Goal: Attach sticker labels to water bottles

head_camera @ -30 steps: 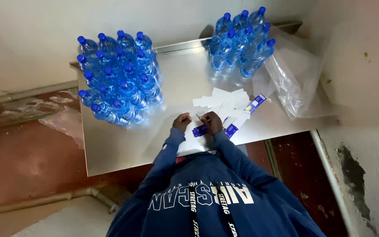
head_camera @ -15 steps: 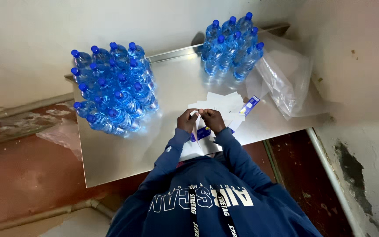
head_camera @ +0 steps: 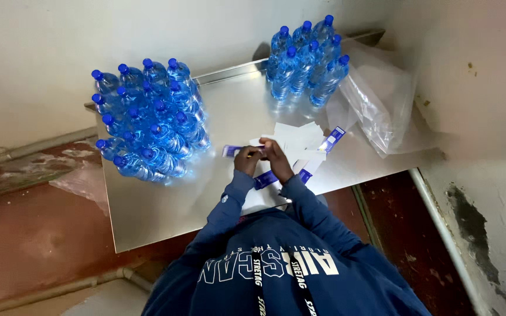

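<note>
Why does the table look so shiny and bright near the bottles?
In the head view, light glares off the bare metal table, and it mirrors the blue bottles as bluish streaks. The wide lens bends the walls and edges. The hands are small and a little soft, so the labels show no fine detail.

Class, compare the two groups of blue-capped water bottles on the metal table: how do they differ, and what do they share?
The left bottle group is larger, with more bottles; the right bottle group is smaller. The left bottle group stands near the table's left edge; the right bottle group stands at the back beside crumpled clear plastic wrap. Both have clear bottles with blue caps, upright and closely packed.
</note>
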